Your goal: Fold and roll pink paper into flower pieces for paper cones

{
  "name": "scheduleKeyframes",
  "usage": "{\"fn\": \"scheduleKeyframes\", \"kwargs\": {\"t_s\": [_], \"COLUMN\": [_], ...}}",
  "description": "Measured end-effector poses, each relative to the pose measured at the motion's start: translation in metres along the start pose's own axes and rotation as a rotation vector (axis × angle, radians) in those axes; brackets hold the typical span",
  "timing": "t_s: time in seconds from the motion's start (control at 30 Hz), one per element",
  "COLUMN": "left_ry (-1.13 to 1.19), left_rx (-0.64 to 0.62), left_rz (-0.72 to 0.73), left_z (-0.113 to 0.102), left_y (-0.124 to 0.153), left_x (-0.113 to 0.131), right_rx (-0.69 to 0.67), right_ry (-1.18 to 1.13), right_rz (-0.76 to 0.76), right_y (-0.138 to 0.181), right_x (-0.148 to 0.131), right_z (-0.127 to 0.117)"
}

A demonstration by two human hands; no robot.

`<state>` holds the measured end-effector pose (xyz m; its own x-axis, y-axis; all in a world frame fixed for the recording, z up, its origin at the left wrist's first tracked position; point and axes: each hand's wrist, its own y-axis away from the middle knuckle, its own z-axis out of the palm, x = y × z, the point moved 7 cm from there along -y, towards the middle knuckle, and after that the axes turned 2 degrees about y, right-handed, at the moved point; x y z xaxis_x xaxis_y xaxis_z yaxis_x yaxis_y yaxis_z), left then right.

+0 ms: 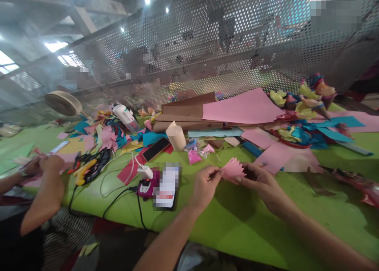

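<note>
Above the green table point(237, 219) my two hands hold a small pink pleated paper fan point(232, 169) between them. My left hand point(205, 184) pinches the fan's left edge with thumb and fingers closed. On the other side, my right hand point(260, 180) grips it with its fingers curled around the folds. Both hands hover just over the table near its middle.
Pink paper sheets point(241, 107), brown card, blue scraps point(325, 130) and paper cones point(176, 136) litter the far table. A phone point(156, 149), a glue bottle point(127, 117), a charger with cables point(142, 186) lie left. Another person's hands point(44, 164) work at far left. A perforated metal screen point(207, 46) backs the table.
</note>
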<state>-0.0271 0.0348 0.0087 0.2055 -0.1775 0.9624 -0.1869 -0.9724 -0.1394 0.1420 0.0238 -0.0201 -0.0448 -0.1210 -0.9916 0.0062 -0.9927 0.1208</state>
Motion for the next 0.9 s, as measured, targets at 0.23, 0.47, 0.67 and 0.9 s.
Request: {"fn": "scheduleKeyframes", "kwargs": {"t_s": [0.23,0.47,0.67,0.9], "left_ry": [0.010,0.177,0.294,0.466], "left_rx": [-0.047,-0.034,-0.039,-0.110], "left_rz": [0.002,-0.071,-0.104,-0.196], "left_z": [0.002,0.004,0.005,0.006], "left_y": [0.001,0.002,0.001,0.000], "left_x": [0.002,-0.004,-0.008,-0.009], "right_rx": [-0.084,-0.096,-0.062,0.001], "right_ry": [-0.030,-0.073,-0.096,-0.134], "right_rz": [0.058,0.068,0.043,0.013], "right_y": [0.002,0.002,0.004,0.003], "right_x": [0.007,0.007,0.001,-0.002], "right_z": [0.006,0.009,0.009,-0.001]}}
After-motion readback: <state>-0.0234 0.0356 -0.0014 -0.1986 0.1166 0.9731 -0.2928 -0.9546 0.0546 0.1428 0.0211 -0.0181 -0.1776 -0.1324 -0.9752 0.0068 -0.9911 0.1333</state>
